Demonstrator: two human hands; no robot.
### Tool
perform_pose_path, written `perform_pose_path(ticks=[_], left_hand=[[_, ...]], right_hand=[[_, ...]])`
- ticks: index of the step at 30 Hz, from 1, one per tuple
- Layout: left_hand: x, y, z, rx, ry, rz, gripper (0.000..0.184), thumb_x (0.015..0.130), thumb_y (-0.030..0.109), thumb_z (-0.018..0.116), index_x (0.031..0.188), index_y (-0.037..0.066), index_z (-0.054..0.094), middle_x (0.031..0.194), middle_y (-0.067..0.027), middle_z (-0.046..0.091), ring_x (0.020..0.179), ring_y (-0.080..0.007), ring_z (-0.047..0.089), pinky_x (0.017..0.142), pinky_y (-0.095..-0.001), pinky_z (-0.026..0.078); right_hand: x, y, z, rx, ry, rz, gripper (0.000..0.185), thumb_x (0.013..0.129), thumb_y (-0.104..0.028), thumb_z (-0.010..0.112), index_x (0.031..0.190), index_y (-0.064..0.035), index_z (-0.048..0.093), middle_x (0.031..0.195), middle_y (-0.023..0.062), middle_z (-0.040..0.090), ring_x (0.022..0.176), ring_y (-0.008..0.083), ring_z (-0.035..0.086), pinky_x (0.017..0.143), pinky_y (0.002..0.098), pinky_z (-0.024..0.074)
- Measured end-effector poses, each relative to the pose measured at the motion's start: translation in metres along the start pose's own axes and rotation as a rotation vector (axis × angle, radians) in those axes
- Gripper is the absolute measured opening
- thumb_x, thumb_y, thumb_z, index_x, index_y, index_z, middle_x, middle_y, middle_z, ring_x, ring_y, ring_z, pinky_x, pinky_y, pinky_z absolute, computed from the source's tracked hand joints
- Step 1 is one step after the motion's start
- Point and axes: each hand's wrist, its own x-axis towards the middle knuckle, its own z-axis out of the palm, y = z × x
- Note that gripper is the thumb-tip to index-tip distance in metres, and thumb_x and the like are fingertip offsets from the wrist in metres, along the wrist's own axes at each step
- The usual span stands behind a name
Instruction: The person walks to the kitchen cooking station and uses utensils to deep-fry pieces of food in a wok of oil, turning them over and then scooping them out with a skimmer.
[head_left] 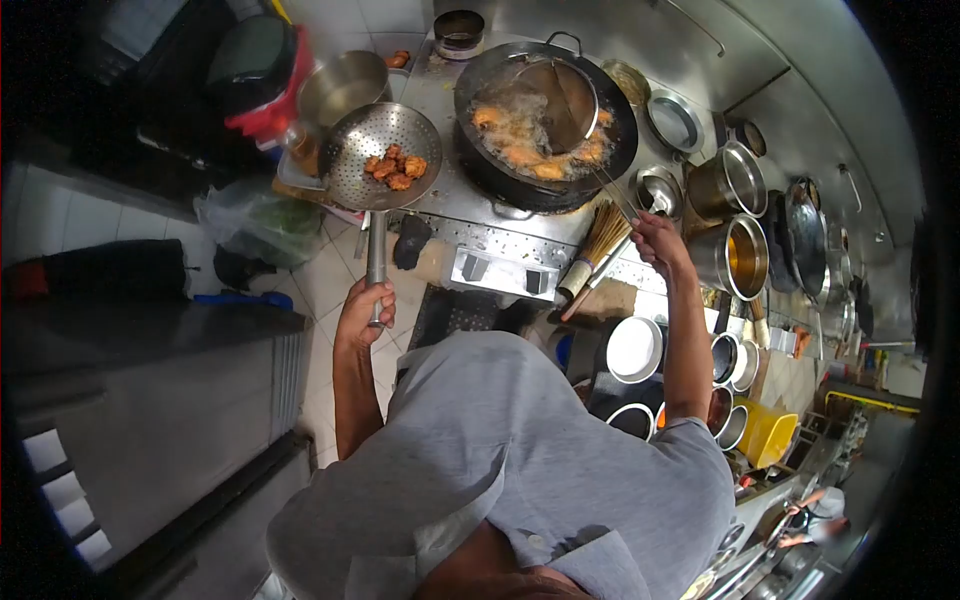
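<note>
My left hand point(366, 312) is closed around the metal handle of a perforated strainer ladle point(348, 165). Several browned fried pieces point(398, 168) lie in its bowl, which is held level left of the stove. With fingers wrapped round its thin handle, my right hand point(660, 244) grips a wire-mesh skimmer point(572, 105). The skimmer's head is inside a large black wok point(626, 140), tilted against the far right of the bubbling oil. Golden pieces point(546, 170) float in the oil, some partly hidden by foam and the mesh.
A steel pot point(345, 85) stands behind the strainer ladle. Right of the wok are steel pots point(740, 255), one with amber liquid, and a bamboo brush point(600, 235). White bowls point(634, 350) and a yellow container point(768, 435) sit nearer me. Another person point(825, 503) works at far right.
</note>
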Motion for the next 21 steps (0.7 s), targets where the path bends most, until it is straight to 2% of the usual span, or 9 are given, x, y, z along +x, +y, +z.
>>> perform_pose_path(ticks=[2, 5, 7, 9, 14, 17, 19, 21], left_hand=[[0.002, 0.000, 0.000, -0.003, -0.022, -0.002, 0.010, 0.090, 0.011, 0.057, 0.093, 0.010, 0.047, 0.068, 0.0000, 0.049, 0.046, -0.0099, 0.045, 0.041, -0.0264, 0.038], [0.003, 0.001, 0.003, -0.002, -0.035, -0.004, 0.010, 0.091, 0.011, 0.056, 0.092, 0.010, 0.047, 0.068, 0.0005, 0.050, 0.046, -0.0098, 0.045, 0.041, -0.0267, 0.038], [0.006, 0.001, 0.002, 0.008, -0.029, -0.007, 0.010, 0.091, 0.011, 0.056, 0.092, 0.010, 0.047, 0.068, 0.0006, 0.050, 0.045, -0.0098, 0.045, 0.042, -0.0269, 0.038], [0.011, -0.001, -0.001, -0.019, -0.065, 0.003, 0.011, 0.087, 0.012, 0.060, 0.093, 0.006, 0.052, 0.067, -0.0010, 0.050, 0.045, -0.0107, 0.046, 0.041, -0.0293, 0.040], [0.017, 0.002, 0.005, 0.005, -0.071, 0.007, 0.011, 0.088, 0.011, 0.060, 0.093, 0.006, 0.052, 0.067, -0.0009, 0.050, 0.045, -0.0109, 0.046, 0.042, -0.0294, 0.041], [0.019, 0.006, 0.009, 0.003, -0.073, 0.005, 0.011, 0.087, 0.011, 0.060, 0.093, 0.006, 0.052, 0.067, -0.0008, 0.050, 0.045, -0.0109, 0.046, 0.042, -0.0295, 0.041], [0.019, 0.007, 0.008, -0.008, -0.076, -0.006, 0.012, 0.087, 0.011, 0.061, 0.093, 0.007, 0.052, 0.066, -0.0008, 0.050, 0.045, -0.0110, 0.046, 0.042, -0.0295, 0.041], [0.020, 0.005, 0.007, -0.008, -0.091, 0.018, 0.012, 0.087, 0.011, 0.061, 0.094, 0.007, 0.052, 0.066, -0.0009, 0.050, 0.045, -0.0112, 0.046, 0.041, -0.0295, 0.041]], right_hand=[[0.003, 0.008, 0.000, 0.194, -0.094, 0.038, 0.020, 0.096, -0.004, 0.049, 0.115, -0.0066, 0.043, 0.068, 0.0018, 0.049, 0.045, 0.0048, 0.038, 0.035, 0.0180, 0.0261], [0.003, 0.019, 0.006, 0.360, -0.154, 0.067, 0.013, 0.097, -0.005, 0.047, 0.108, -0.0092, 0.043, 0.070, 0.0015, 0.048, 0.045, 0.0034, 0.036, 0.034, 0.0170, 0.0253], [0.001, 0.024, 0.009, 0.355, -0.132, 0.074, 0.012, 0.097, -0.006, 0.047, 0.108, -0.0093, 0.046, 0.070, 0.0007, 0.047, 0.045, 0.0023, 0.035, 0.034, 0.0164, 0.0245], [-0.007, 0.022, 0.017, 0.289, -0.135, 0.041, 0.010, 0.097, -0.007, 0.048, 0.107, -0.0089, 0.049, 0.070, -0.0006, 0.047, 0.045, 0.0021, 0.034, 0.034, 0.0164, 0.0243], [-0.015, 0.018, 0.018, 0.250, -0.175, -0.018, 0.010, 0.098, -0.011, 0.053, 0.107, -0.0074, 0.051, 0.070, -0.0026, 0.047, 0.045, 0.0014, 0.034, 0.035, 0.0164, 0.0237], [-0.029, 0.008, 0.012, 0.102, -0.081, -0.033, 0.020, 0.097, -0.013, 0.056, 0.114, -0.0036, 0.055, 0.068, -0.0026, 0.048, 0.045, 0.0018, 0.036, 0.037, 0.0175, 0.0244], [-0.038, 0.007, 0.002, -0.140, 0.034, -0.056, 0.030, 0.095, -0.014, 0.058, 0.122, 0.0003, 0.058, 0.065, -0.0035, 0.049, 0.046, 0.0024, 0.037, 0.039, 0.0189, 0.0254], [-0.052, -0.007, 0.005, -0.206, -0.007, -0.064, 0.033, 0.095, -0.015, 0.060, 0.124, -0.0005, 0.061, 0.063, -0.0053, 0.049, 0.047, 0.0025, 0.038, 0.041, 0.0201, 0.0258]])
